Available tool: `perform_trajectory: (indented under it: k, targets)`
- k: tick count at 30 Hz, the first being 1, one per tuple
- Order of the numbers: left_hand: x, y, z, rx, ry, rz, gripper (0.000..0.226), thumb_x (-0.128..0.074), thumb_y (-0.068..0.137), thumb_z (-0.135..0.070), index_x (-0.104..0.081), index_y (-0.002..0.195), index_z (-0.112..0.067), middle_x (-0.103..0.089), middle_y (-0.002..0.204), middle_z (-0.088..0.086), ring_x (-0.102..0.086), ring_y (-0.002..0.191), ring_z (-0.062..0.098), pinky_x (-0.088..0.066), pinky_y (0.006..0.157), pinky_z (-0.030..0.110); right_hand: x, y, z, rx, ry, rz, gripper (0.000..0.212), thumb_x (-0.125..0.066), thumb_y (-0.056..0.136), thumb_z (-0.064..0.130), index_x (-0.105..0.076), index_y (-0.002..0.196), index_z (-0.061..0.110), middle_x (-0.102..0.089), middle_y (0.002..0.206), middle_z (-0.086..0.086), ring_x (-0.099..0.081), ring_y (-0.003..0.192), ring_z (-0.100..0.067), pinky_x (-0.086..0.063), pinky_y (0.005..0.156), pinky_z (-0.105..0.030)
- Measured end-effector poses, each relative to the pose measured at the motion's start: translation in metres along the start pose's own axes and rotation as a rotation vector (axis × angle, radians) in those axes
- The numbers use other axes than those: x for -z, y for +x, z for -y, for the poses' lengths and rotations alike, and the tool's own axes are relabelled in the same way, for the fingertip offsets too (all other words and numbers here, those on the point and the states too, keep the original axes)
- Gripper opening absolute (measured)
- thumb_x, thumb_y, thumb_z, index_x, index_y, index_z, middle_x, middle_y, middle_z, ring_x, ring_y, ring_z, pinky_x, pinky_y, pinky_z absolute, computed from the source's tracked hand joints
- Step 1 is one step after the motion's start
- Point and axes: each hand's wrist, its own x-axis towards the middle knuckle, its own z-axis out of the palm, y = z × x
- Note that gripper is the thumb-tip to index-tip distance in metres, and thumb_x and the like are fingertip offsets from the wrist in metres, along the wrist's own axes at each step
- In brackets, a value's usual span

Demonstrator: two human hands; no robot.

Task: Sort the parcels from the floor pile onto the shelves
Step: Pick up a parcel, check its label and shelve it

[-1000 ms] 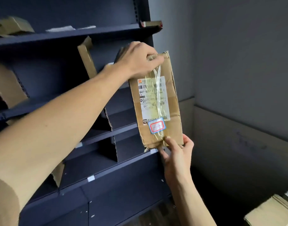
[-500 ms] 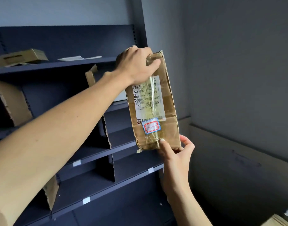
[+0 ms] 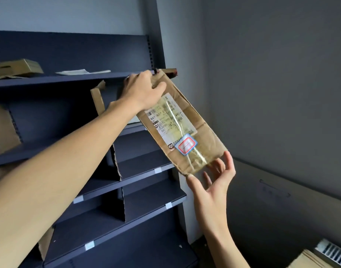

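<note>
A brown cardboard parcel (image 3: 201, 132) with a white shipping label and a small red-and-blue sticker hangs tilted, its top end against the front edge of the upper shelf (image 3: 69, 79). My left hand (image 3: 141, 91) grips that top end. My right hand (image 3: 214, 182) is under the parcel's lower end with fingers spread, thumb tip touching the bottom corner. The dark blue shelving unit (image 3: 138, 175) fills the left side, its lower shelves split by cardboard dividers.
A flat cardboard box (image 3: 17, 67) and a white envelope (image 3: 82, 71) lie on the upper shelf. Cardboard dividers (image 3: 97, 102) stand on the shelves below. A grey wall is on the right. More cardboard (image 3: 308, 261) and a white vent (image 3: 332, 252) lie at the bottom right.
The parcel has been raised and tilted, top toward the upper shelf edge. My right hand has opened from a pinch on the bottom corner to spread fingers beneath it.
</note>
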Motion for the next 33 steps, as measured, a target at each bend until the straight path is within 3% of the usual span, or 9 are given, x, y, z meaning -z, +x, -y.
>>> perform_trajectory:
  k: [6, 12, 15, 17, 18, 21, 24, 30, 33]
  targets:
    - [-0.001, -0.018, 0.060, 0.322, -0.223, 0.178, 0.050, -0.060, 0.092, -0.053, -0.071, 0.087, -0.005, -0.070, 0.092, 0.013, -0.068, 0.091, 0.033, -0.041, 0.070, 0.034, 0.008, 0.022, -0.002, 0.384, -0.471, 0.092, 0.100, -0.074, 0.075, 0.017, -0.023, 0.160, 0.034, -0.022, 0.169, 0.009, -0.013, 0.159, -0.021, -0.017, 0.126, -0.055]
    - [-0.013, -0.082, 0.135, 0.685, -0.544, 0.564, 0.083, -0.051, 0.094, -0.072, -0.057, 0.143, -0.006, -0.048, 0.154, 0.013, -0.045, 0.139, 0.030, -0.033, 0.112, 0.042, 0.008, 0.048, 0.018, 0.525, -0.629, 0.295, 0.076, -0.061, 0.086, 0.052, -0.036, 0.157, 0.043, -0.031, 0.168, 0.013, -0.001, 0.161, -0.023, -0.005, 0.124, -0.051]
    - [-0.023, -0.128, 0.171, 0.878, -0.662, 0.577, 0.087, -0.047, 0.089, -0.081, -0.068, 0.128, -0.006, -0.072, 0.114, 0.009, -0.068, 0.098, 0.022, -0.050, 0.084, 0.035, -0.003, 0.051, 0.013, 0.352, -0.576, 0.461, 0.074, -0.060, 0.088, 0.056, -0.029, 0.155, 0.058, -0.024, 0.168, 0.021, -0.005, 0.161, -0.014, -0.014, 0.126, -0.061]
    - [-0.021, -0.156, 0.187, 0.996, -0.821, 0.542, 0.082, -0.044, 0.091, -0.080, -0.073, 0.108, -0.005, -0.068, 0.072, 0.005, -0.064, 0.062, 0.017, -0.049, 0.067, 0.032, -0.012, 0.050, 0.000, 0.238, -0.507, 0.542, 0.076, -0.064, 0.088, 0.053, -0.027, 0.154, 0.063, -0.022, 0.165, 0.021, -0.017, 0.157, -0.007, -0.022, 0.126, -0.055]
    - [-0.018, -0.169, 0.195, 1.039, -0.900, 0.509, 0.080, -0.045, 0.090, -0.080, -0.074, 0.100, -0.006, -0.065, 0.068, 0.005, -0.063, 0.061, 0.018, -0.050, 0.069, 0.033, -0.018, 0.047, -0.008, 0.183, -0.468, 0.566, 0.078, -0.065, 0.087, 0.052, -0.025, 0.153, 0.065, -0.021, 0.165, 0.019, -0.019, 0.155, -0.004, -0.023, 0.127, -0.048]
    - [0.001, -0.198, 0.212, 1.111, -1.058, 0.274, 0.077, -0.046, 0.090, -0.080, -0.082, 0.080, -0.013, -0.076, 0.085, 0.011, -0.073, 0.077, 0.025, -0.054, 0.083, 0.040, -0.039, 0.030, -0.037, 0.062, -0.354, 0.580, 0.086, -0.063, 0.083, 0.060, -0.018, 0.156, 0.060, -0.023, 0.165, 0.013, -0.017, 0.154, 0.001, -0.020, 0.127, -0.036]
    - [0.028, -0.212, 0.222, 1.103, -1.084, 0.066, 0.074, -0.042, 0.092, -0.080, -0.084, 0.078, -0.022, -0.080, 0.094, 0.011, -0.077, 0.081, 0.024, -0.057, 0.083, 0.040, -0.067, 0.000, -0.061, -0.221, -0.110, 0.530, 0.085, -0.062, 0.084, 0.066, -0.022, 0.158, 0.056, -0.038, 0.162, 0.010, -0.037, 0.149, -0.008, -0.028, 0.126, -0.044]
    - [0.109, -0.251, 0.243, 0.984, -0.932, 0.261, 0.064, -0.039, 0.090, -0.078, -0.072, 0.113, -0.028, -0.081, 0.102, 0.000, -0.077, 0.085, 0.011, -0.054, 0.078, 0.034, -0.122, -0.057, -0.068, -0.420, 0.185, 0.548, 0.058, -0.058, 0.104, 0.048, -0.035, 0.157, 0.044, -0.060, 0.147, 0.015, -0.056, 0.137, -0.010, -0.039, 0.119, -0.050]
    - [0.157, -0.275, 0.256, 0.963, -0.954, 0.310, 0.089, -0.083, 0.045, -0.083, -0.069, 0.109, -0.022, -0.081, 0.086, -0.002, -0.077, 0.074, 0.009, -0.057, 0.064, 0.028, -0.154, -0.072, -0.045, -0.453, 0.180, 0.580, 0.035, -0.052, 0.108, 0.037, -0.055, 0.143, 0.038, -0.073, 0.127, 0.014, -0.068, 0.119, -0.008, -0.051, 0.103, -0.037]
